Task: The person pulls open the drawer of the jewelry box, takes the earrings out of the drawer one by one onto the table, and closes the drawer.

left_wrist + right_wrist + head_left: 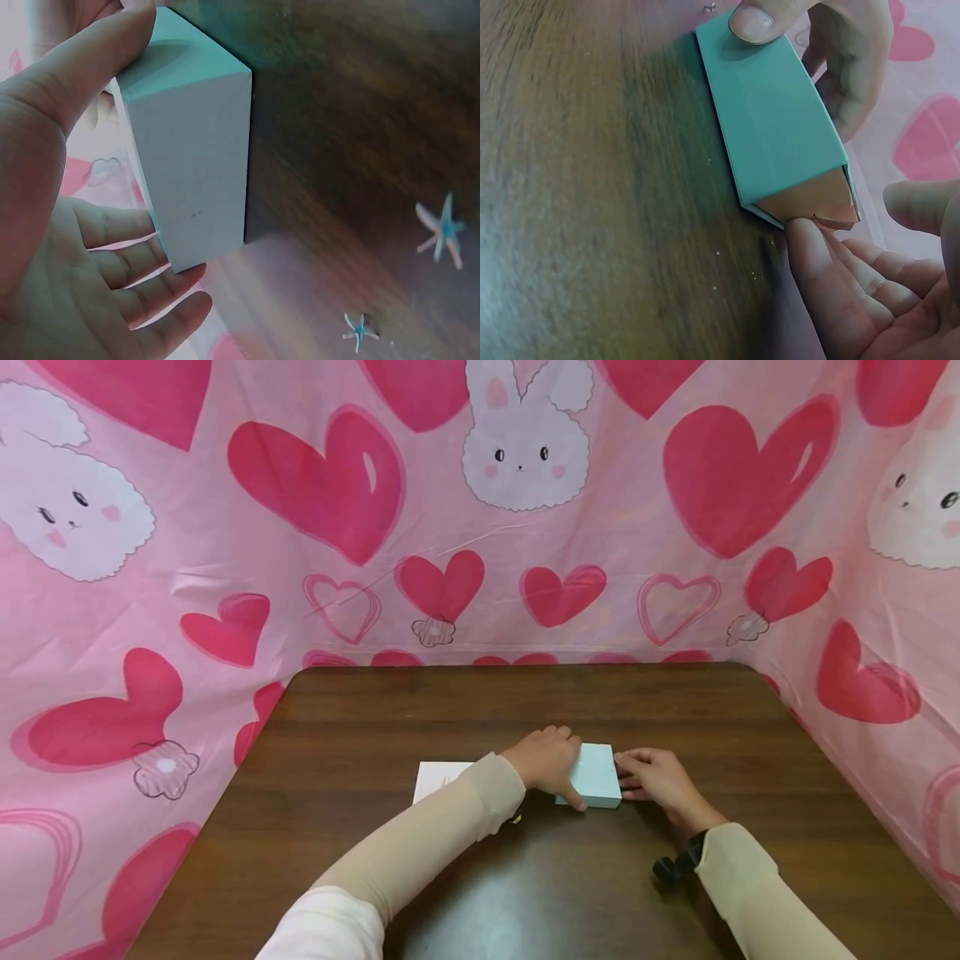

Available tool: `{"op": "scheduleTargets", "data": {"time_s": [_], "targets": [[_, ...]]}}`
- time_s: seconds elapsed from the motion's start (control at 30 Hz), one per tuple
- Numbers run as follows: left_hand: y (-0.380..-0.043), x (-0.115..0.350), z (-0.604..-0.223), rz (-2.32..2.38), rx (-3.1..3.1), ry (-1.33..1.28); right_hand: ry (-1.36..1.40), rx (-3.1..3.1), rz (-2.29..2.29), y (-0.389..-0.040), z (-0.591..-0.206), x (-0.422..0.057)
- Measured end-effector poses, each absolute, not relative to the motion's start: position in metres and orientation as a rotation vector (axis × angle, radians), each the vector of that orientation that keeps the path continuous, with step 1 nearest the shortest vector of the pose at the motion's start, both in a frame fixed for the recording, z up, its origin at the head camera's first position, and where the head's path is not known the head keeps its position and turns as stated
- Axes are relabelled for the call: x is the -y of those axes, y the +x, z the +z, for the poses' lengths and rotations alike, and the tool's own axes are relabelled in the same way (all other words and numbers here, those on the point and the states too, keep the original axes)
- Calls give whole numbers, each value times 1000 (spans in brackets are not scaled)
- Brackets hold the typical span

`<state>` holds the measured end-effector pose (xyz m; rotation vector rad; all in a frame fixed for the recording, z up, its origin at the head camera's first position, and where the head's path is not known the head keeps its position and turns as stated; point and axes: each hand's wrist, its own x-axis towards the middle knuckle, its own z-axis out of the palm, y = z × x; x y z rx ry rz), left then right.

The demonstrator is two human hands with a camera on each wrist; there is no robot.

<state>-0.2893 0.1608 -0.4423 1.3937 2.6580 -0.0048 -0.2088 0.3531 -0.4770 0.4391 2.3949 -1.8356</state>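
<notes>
A mint-green drawer box (596,772) sits on the brown table between my hands. My left hand (547,762) grips it from the left, thumb on the near side and fingers on the far side. In the left wrist view the box (187,150) shows its plain end, with the thumb pressed on its edge. The right wrist view shows the opposite end, an orange-brown drawer front (806,202) inside the sleeve. My right hand (663,781) is at that end, its fingertips pinching a small ribbon tab (834,222). One finger of it stands apart from the box.
A white card or flat box (437,777) lies partly hidden behind the left forearm. Small star-shaped pieces (442,231) lie on the table near the box. The table (375,702) is dark wood, edged by pink heart-and-rabbit cloth (442,518) at the back and sides.
</notes>
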Motion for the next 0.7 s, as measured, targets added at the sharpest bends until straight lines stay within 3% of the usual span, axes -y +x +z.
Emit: {"op": "scheduleTargets", "data": {"time_s": [0.7], "targets": [[-277, -162, -448, 39, -2756, 1340, 428, -2440, -1788, -208, -477, -357]]}}
